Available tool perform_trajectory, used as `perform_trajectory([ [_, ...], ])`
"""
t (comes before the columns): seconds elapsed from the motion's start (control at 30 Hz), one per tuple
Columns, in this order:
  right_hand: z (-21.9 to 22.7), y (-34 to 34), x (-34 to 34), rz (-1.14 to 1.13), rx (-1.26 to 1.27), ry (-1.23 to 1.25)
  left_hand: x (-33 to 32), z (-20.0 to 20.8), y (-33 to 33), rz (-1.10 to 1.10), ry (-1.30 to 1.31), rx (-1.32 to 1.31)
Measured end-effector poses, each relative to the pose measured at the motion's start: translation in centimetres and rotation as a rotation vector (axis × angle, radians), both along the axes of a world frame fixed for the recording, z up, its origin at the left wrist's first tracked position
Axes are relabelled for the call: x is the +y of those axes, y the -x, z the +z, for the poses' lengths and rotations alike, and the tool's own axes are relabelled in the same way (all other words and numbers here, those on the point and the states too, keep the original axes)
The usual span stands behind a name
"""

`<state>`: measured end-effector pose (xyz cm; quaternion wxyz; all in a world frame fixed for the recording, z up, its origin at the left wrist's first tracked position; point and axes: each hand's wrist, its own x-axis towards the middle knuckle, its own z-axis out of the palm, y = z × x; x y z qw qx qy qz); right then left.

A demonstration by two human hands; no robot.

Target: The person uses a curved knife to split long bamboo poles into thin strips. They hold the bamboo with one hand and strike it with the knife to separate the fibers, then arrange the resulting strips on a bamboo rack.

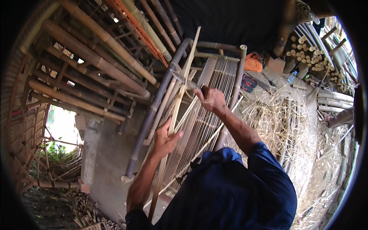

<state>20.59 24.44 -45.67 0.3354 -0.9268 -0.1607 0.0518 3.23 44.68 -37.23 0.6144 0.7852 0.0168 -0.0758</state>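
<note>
Near the middle, my left hand (165, 138) closes round a long pale bamboo strip (177, 107), thumb sticking out to the right. This strip slants from the far end of a bamboo frame down past my left forearm. In my right hand (214, 101) is a knife (193, 87) with a dark handle. Its blade points to the far left and crosses the strip beyond my left hand. A thin curled shaving hangs beside the blade and my right fingers. Beneath both hands lies a panel of narrow parallel slats (220, 82) within the frame's dark left pole (154, 103) and right pole.
Stacked bamboo poles (103, 65) fill the far left. Loose shavings (270, 119) cover the ground at right, near sandals (249, 83), an orange cloth (253, 62) and a plastic bottle (292, 76). Cut poles (304, 53) are piled far right. Another person's leg (341, 117) shows at the right edge.
</note>
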Motion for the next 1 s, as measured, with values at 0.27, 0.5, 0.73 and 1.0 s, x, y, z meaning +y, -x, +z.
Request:
perform_trajectory([
  [0.27,-0.5,-3.9,-2.5,-0.104,-0.35,-0.098,4.0,-2.2,5.6,-0.116,-0.098,-0.093],
  [0.5,1.9,-14.4,-13.4,-0.437,-0.591,-0.142,5.4,5.6,15.1,-0.107,-0.401,0.11],
  [0.73,5.8,-16.0,-20.8,-0.868,-0.233,-0.214,10.1,2.1,20.7,0.281,0.302,0.482],
  [1.0,3.4,4.2,0.9,0.231,0.021,0.024,1.8,-2.3,-0.1,0.265,0.12,0.156],
])
